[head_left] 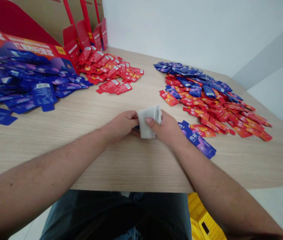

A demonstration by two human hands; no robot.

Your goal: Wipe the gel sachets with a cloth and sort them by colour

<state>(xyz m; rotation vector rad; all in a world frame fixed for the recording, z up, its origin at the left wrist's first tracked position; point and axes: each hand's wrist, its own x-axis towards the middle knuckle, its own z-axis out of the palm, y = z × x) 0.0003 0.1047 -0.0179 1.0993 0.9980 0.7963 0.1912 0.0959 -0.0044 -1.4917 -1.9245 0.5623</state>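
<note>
My right hand [168,128] is closed around a folded white cloth [146,124], thumb pressed on its face and rolled layers showing at the top. Close against the cloth's left edge is my left hand [123,125], its fingers curled. Between those fingers shows a dark blue sliver, apparently a small blue packet [136,127] mostly hidden by the hand and cloth. Both hands are just above the wooden table [131,166]. By my right wrist lies a flat blue-purple packet [201,143] with a tab, partly covered by the forearm.
Blue packets [21,80] are heaped at left, red packets [113,68] at back centre. On the right spreads a mixed red and blue pile [211,100]. Large red printed boxes [38,50] stand at back left by a white wall [181,30]. A yellow basket [201,220] sits below the table edge.
</note>
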